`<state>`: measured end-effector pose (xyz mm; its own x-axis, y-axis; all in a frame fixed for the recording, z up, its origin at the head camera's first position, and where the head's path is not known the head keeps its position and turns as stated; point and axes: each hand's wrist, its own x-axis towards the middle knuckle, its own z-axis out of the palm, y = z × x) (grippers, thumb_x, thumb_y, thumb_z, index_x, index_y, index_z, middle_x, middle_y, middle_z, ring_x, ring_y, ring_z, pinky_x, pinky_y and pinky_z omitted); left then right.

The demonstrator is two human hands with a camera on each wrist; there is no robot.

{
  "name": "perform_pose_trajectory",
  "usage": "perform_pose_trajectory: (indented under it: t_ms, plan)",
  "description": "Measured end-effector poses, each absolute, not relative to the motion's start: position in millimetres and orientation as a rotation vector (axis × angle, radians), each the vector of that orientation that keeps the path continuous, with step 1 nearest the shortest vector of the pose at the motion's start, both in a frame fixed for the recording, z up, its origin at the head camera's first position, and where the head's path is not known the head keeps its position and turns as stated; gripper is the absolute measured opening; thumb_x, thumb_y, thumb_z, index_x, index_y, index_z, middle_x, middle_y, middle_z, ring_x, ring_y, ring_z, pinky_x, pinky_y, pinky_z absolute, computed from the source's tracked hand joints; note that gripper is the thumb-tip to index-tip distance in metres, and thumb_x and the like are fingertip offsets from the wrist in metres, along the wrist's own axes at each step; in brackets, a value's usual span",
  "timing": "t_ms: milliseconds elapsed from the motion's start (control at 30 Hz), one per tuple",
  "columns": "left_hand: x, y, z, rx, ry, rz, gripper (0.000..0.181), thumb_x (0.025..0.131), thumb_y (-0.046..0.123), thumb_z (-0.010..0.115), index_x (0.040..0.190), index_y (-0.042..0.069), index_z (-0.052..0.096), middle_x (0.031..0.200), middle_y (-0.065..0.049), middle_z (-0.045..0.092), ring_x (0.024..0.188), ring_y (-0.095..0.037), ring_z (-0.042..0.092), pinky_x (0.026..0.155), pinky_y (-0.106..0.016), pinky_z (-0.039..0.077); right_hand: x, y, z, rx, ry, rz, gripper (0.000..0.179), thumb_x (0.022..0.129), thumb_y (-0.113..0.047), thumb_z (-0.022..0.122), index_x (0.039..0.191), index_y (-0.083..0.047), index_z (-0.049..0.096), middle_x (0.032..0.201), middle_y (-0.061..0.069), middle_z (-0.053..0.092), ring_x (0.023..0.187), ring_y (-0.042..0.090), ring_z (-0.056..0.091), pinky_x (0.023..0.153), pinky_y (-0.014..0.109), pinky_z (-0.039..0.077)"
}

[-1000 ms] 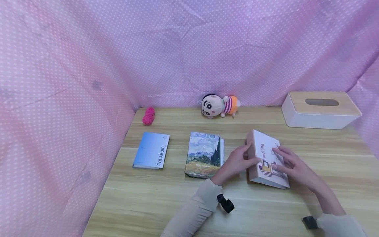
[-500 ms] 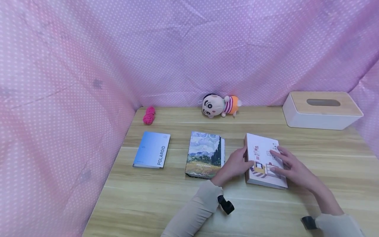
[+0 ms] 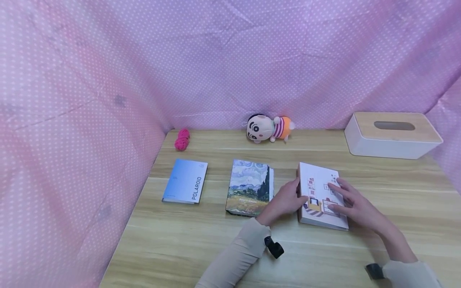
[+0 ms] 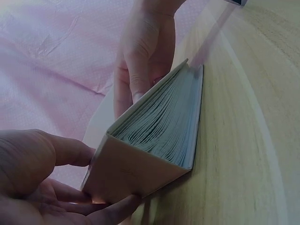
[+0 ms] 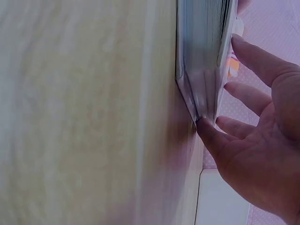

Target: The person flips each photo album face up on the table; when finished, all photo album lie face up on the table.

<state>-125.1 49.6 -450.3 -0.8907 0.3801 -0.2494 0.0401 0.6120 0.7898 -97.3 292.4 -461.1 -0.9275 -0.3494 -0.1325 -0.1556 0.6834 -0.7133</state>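
Observation:
A thick album (image 3: 320, 196) with a white illustrated cover lies on the table at right of centre, its many pages showing at the end in the left wrist view. My left hand (image 3: 286, 198) holds it at the pale spine (image 4: 131, 173), thumb at the cover's edge and fingers against the spine. With fingers spread, my right hand (image 3: 361, 206) touches the cover and its right side. The right wrist view shows that hand (image 5: 262, 117) along the album's edge. A photo album (image 3: 248, 188) with a painted landscape cover lies just left of my left hand.
A blue "POLAROID" album (image 3: 185, 181) lies farther left, below a pink yarn bundle (image 3: 182, 140). At the back, a plush doll (image 3: 268, 128) lies on its side. A white tissue box (image 3: 392, 144) with a wooden lid stands at back right, near the pink dotted curtain (image 3: 230, 68).
The white album has tipped from a raised, slanted position to lying flatter and shifted slightly left. Both hands have stayed at its sides.

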Motion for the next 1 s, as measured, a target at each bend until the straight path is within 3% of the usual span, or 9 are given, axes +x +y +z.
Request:
perform_pose_trajectory:
  t_ms: [433, 1000]
  plan:
    - [-126.8, 42.2, -451.0, 0.277, 2.421, 1.213, 0.052, 0.093, 0.022, 0.062, 0.141, 0.022, 0.042, 0.128, 0.002, 0.058, 0.111, -0.01, 0.057, 0.097, -0.026, 0.047, -97.3, 289.2, -460.2, -0.353, 2.644, -1.02, 0.075, 0.089, -0.04, 0.065, 0.15, -0.012, 0.031, 0.155, 0.03, 0.011, 0.135, 0.058, 0.018, 0.095, 0.077, 0.024]
    - [-125.9, 39.6, -452.9, 0.225, 2.409, 1.239, 0.054, 0.093, 0.018, 0.06, 0.143, 0.023, 0.04, 0.131, 0.003, 0.057, 0.112, -0.008, 0.056, 0.097, -0.026, 0.047, -96.4, 286.9, -459.3, -0.363, 2.658, -1.004, 0.075, 0.088, -0.04, 0.066, 0.149, -0.011, 0.033, 0.154, 0.03, 0.013, 0.136, 0.058, 0.014, 0.095, 0.077, 0.022]
